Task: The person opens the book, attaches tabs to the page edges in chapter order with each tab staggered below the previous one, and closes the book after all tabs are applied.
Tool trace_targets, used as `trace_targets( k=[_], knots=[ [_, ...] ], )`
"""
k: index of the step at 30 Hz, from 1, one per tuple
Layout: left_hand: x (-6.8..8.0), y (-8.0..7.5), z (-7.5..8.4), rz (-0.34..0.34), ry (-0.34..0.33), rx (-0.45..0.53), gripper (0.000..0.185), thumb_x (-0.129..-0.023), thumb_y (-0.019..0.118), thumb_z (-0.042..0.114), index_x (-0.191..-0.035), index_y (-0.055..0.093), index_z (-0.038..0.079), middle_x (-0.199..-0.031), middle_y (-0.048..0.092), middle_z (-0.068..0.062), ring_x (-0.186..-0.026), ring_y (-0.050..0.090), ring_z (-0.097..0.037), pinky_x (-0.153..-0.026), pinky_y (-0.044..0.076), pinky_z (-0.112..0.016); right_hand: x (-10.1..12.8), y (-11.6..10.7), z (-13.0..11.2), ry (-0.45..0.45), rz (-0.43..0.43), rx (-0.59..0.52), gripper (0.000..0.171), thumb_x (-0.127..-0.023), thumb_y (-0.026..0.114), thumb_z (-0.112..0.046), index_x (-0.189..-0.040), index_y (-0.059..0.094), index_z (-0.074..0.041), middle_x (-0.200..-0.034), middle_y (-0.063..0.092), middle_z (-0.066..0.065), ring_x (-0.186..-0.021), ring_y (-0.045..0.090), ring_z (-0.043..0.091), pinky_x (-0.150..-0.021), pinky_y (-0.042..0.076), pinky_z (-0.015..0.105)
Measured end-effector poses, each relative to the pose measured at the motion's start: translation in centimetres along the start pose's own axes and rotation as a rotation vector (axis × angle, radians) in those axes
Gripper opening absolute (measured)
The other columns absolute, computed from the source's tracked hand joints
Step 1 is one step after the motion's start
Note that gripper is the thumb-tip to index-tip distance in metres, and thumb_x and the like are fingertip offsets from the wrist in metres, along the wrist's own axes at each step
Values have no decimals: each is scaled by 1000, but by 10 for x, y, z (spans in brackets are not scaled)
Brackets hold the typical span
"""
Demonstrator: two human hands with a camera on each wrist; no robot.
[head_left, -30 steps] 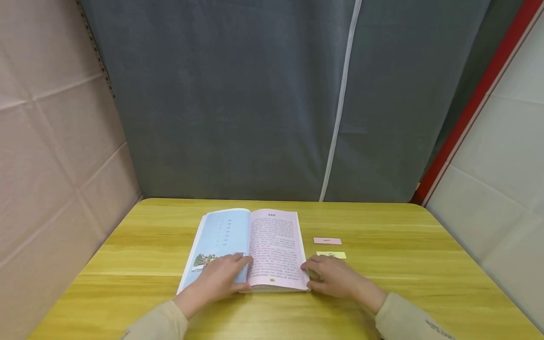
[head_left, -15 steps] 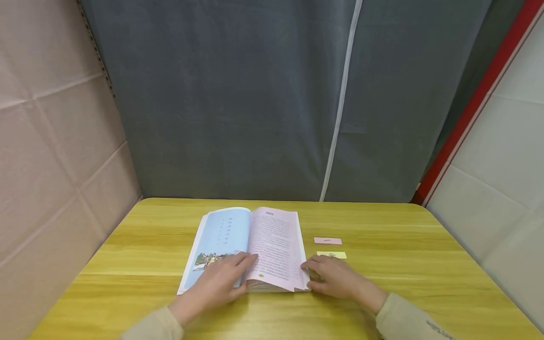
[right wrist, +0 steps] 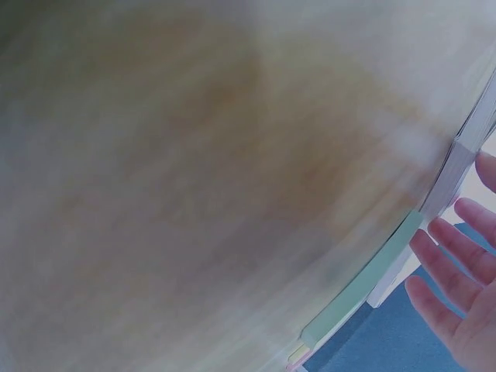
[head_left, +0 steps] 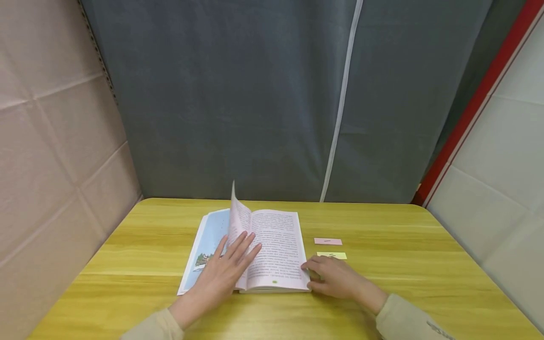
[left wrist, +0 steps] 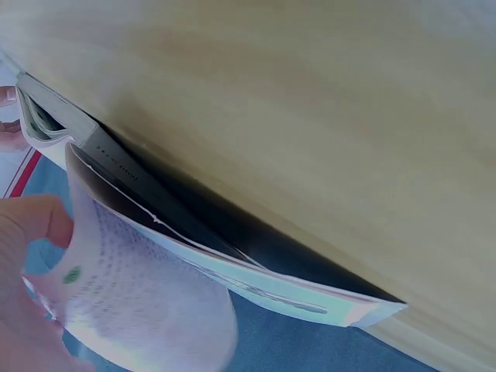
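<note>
Book (head_left: 272, 245) lies open near the middle of the table (head_left: 127, 264), one pink page (head_left: 237, 215) standing upright at the spine, half turned. Left hand (head_left: 225, 274), fingers straight, rests against that page over the blue left-hand leaf. Right hand (head_left: 333, 278), fingers loosely curled, touches the book's right edge; two small slips (head_left: 329, 248) lie just beyond it, untouched.

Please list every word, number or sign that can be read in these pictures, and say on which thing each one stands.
None can be read.
Book: printed lines on the open page and the lifted page, too small.
Pink note: one dark mark, too small.
Yellow note: a faint mark, too small.
Book spine, left wrist view: small light print, blurred.
Right sleeve: a small mark, unreadable.
</note>
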State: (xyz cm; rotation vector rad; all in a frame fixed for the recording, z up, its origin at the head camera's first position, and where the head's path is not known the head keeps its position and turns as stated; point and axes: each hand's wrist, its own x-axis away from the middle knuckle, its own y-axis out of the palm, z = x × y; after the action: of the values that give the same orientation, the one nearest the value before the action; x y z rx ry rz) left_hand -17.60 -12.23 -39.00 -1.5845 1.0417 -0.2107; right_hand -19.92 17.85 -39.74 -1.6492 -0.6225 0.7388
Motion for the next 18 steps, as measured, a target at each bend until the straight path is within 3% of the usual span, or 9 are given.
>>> trace_targets(
  k=[3, 8, 13, 18],
  knots=[
    [2, 2, -2, -19, 4, -26, 94, -55, 73, 7, -137, 28, 10, -143, 15, -14, -130, 10, -29, -98, 7, -55, -1, -1, 0, 0, -2, 1, 34, -79, 62, -28, -106, 60, -8, -92, 54, -4, -71, 42, 4, -64, 41, 27],
    [4, 5, -1, -64, -5, -72, 80, -59, 69, 11, -133, 39, 11, -139, 27, -13, -128, 18, -28, -99, 6, -53, 0, -1, -1, 1, -4, 1, 33, -80, 62, -28, -106, 60, -8, -93, 54, -4, -71, 42, 4, -64, 41, 27],
    [4, 7, 2, -112, -43, 3, 60, -64, 65, 15, -122, 51, 11, -123, 49, -10, -118, 38, -29, -97, 22, -49, 0, -1, -1, -2, 4, 0, 33, -80, 62, -28, -106, 60, -8, -93, 55, -3, -71, 42, 4, -64, 41, 27],
    [3, 8, 8, -135, -88, 116, 40, -75, 63, 29, -110, 57, 12, -98, 58, -6, -92, 54, -24, -76, 43, -42, 0, 0, 0, -2, 6, 5, 33, -79, 62, -28, -106, 61, -8, -92, 54, -4, -71, 43, 4, -64, 41, 27]
  ],
)
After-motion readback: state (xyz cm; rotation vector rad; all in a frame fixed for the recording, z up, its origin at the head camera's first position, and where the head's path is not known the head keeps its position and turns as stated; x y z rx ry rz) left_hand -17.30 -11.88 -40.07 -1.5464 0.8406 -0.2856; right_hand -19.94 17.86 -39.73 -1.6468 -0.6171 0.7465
